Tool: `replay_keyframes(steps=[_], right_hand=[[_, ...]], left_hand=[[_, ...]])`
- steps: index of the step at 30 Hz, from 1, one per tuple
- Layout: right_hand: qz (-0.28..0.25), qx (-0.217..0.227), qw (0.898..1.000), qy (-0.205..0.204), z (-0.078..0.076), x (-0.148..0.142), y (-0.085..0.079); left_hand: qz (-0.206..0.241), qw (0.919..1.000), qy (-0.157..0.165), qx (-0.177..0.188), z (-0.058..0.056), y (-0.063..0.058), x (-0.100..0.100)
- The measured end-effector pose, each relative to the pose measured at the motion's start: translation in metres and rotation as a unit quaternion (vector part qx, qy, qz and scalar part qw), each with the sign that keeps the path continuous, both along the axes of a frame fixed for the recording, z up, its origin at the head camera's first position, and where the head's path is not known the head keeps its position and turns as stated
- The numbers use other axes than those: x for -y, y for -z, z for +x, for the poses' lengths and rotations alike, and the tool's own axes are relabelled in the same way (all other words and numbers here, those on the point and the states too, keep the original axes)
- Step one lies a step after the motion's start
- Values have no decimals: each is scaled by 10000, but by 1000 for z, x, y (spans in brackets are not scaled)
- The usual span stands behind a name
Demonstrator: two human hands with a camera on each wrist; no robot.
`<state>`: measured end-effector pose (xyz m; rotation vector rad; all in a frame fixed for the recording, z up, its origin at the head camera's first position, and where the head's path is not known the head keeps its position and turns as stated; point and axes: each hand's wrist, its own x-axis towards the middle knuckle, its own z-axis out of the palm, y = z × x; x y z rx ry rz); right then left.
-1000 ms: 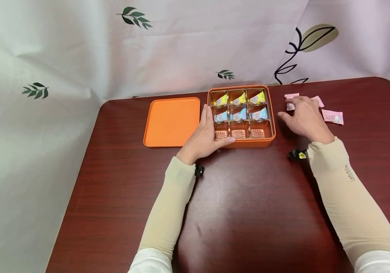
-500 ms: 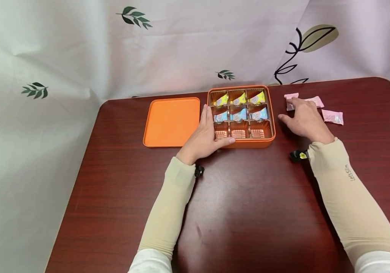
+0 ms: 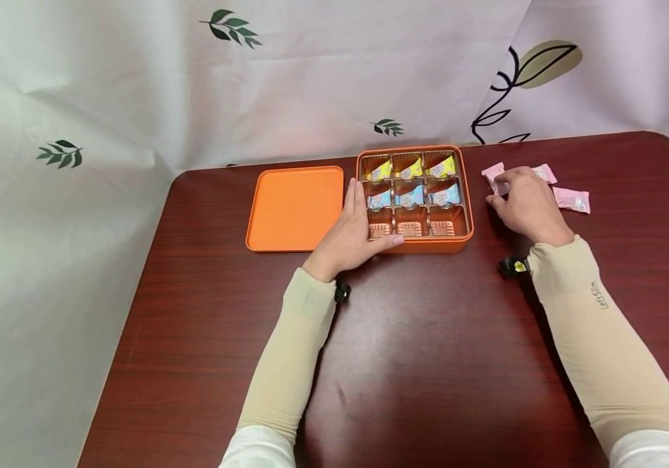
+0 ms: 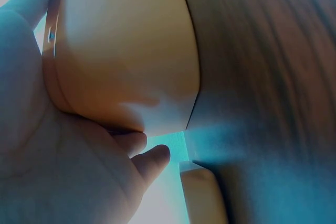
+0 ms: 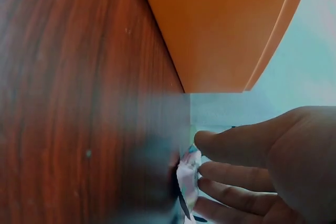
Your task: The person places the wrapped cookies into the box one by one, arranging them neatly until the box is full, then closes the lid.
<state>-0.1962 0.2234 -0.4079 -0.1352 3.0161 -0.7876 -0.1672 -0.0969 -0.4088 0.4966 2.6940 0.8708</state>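
Observation:
An orange box [image 3: 467, 221] with a nine-compartment tray stands at the back of the table. Yellow-wrapped candies [image 3: 409, 169] fill its back row and blue-wrapped candies [image 3: 409, 197] its middle row; the front compartments hold nothing. My left hand [image 3: 342, 239] rests against the box's front left corner, fingers straight along the left side and thumb along the front. To the right of the box, my right hand [image 3: 530, 205] pinches a pink-wrapped candy [image 3: 493, 174] between thumb and fingers. In the right wrist view this candy [image 5: 188, 177] is at the fingertips, close to the tabletop.
An orange lid [image 3: 296, 209] lies flat left of the box. Two more pink candies lie near my right hand, one behind it [image 3: 545, 173] and one to its right [image 3: 571, 199]. A patterned cloth [image 3: 311, 84] hangs behind the table [image 3: 416, 344].
My right thumb and fingers have drawn together on the nearest pink candy, which has turned and shifted slightly left. The left hand and the box have stayed in place.

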Motion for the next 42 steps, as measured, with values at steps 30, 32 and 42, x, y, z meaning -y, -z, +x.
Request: replay_keyframes(steps=[30,32,42], right_hand=[[-82,-5,9997,-213,1,-2,0],[-101,13,9997,-200,1,-3,-1],[-32,215,9998,18,0,-4,-1]], left_hand=[[-92,9999,10,-45,-1,-2,-1],[-72,10000,13,-47,-1,-2,-2],[-67,10000,24,-40,0,-2,-1]])
